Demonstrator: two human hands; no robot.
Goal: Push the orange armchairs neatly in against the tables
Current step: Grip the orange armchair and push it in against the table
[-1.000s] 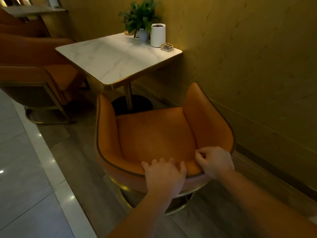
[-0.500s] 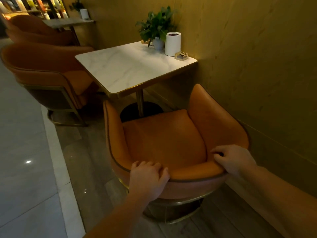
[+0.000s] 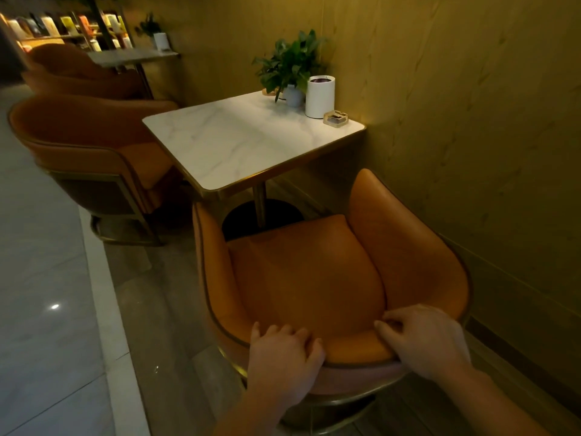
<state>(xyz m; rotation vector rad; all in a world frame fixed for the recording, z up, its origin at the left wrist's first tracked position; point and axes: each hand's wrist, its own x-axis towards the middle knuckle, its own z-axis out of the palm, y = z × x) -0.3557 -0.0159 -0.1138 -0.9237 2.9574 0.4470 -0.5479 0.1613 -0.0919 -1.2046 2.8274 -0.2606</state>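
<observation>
Orange armchair, white grey-veined marble table, white canister, green plant.

Left hand bare, right hand bare, left forearm uncovered down to the near edge of view, right forearm likewise uncovered at near right, nails too dim to make out

Orange armchair upright, front tucked at marble table edge.

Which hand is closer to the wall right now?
Right. The right hand grips the armchair rim on the wall side; the left hand grips it farther out.
</observation>
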